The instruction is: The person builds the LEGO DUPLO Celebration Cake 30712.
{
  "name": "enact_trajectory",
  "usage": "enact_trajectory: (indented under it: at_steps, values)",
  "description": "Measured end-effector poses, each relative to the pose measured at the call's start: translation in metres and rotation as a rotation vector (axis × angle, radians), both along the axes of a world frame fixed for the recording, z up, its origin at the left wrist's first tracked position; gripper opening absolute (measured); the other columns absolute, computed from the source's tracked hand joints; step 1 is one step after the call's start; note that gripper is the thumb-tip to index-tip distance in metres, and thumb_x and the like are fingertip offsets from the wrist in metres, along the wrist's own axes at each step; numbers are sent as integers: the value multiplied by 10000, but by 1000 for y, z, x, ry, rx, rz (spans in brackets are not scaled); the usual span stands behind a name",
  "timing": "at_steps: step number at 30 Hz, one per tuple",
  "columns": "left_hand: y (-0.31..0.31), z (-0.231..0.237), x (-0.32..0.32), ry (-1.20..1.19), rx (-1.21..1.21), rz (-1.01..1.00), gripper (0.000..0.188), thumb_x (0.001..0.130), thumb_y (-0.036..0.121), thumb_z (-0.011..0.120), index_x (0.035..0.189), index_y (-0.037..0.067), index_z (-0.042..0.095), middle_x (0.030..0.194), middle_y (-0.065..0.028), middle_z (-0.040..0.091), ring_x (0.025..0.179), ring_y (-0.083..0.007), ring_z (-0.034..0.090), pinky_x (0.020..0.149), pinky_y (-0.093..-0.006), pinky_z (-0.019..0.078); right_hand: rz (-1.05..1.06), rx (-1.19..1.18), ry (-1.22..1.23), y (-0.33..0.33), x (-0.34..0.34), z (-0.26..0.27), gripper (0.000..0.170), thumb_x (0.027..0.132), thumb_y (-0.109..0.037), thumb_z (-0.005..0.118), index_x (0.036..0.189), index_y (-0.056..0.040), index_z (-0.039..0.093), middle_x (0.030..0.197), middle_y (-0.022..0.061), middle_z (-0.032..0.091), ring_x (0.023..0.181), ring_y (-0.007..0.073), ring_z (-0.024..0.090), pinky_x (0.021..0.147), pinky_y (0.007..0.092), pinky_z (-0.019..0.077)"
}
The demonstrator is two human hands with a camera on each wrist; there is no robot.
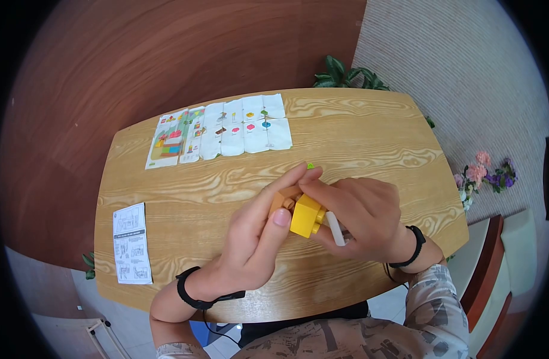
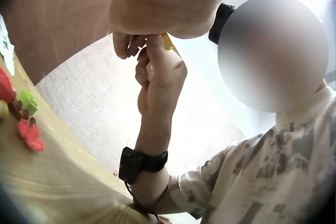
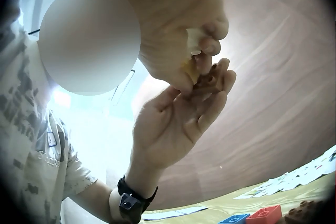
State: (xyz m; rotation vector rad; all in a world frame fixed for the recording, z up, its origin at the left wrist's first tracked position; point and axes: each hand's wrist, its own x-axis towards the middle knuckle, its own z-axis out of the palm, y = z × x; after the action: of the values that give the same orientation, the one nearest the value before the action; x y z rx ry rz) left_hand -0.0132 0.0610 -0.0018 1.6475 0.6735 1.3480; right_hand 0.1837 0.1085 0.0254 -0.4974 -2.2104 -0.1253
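Observation:
Held above the table, a yellow block point(image 1: 305, 216) sits between the two hands. The left hand point(image 1: 250, 239) holds an orange-brown piece point(image 1: 280, 201) against its fingers, its thumb beside the yellow block. The right hand point(image 1: 370, 209) pinches the yellow block, and a white flat piece point(image 1: 336, 229) lies within its curled fingers. In the right wrist view the left palm point(image 3: 178, 121) faces up below the right hand point(image 3: 173, 24). The left wrist view shows a bit of yellow point(image 2: 167, 42) by the right fingers; the left hand point(image 2: 168, 3) hides most of the pieces.
An unfolded picture sheet point(image 1: 220, 128) lies at the table's back, a printed leaflet point(image 1: 131, 245) at the left. A green brick point(image 2: 27, 102), a pink-red flower piece point(image 2: 30, 134), a blue brick point(image 3: 235, 219), a red brick point(image 3: 264, 215) and a brown studded piece point(image 3: 303, 212) rest on the table.

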Motion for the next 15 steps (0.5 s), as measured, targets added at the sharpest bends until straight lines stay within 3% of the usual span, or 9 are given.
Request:
enact_trajectory:
  at_steps: [5,8,11,15]
  values:
    - [-3,-1,2,11,3,50,486,1114,178,366,1526,-81,356,1492,-247,523,1328,-311,572,1079,-379,459,-48,46,-49,-3,2,4,420,728,-168,797,1096,10,698,792,58,671,607,167,650,510,282,506]
    - [1,-6,2,81,91,106,491,1112,183,386,1527,-78,356,1494,-238,524,1329,-308,570,1069,-375,465,-53,-1,-81,-2,2,2,494,742,-182,862,1161,12,688,783,94,663,609,222,658,530,307,515]
    - [1,-9,5,76,104,125,503,1106,191,428,1525,-77,358,1499,-235,521,1329,-309,570,1069,-372,464,-51,58,-27,3,-1,-5,430,726,-198,801,1085,12,691,763,55,626,585,170,626,502,290,491]
    - [-1,-9,7,83,99,140,517,1088,187,488,1517,-76,368,1503,-239,514,1330,-314,570,1065,-377,468,-56,9,-29,3,-1,-3,427,742,-216,802,1091,2,689,754,48,611,588,170,620,498,294,485]
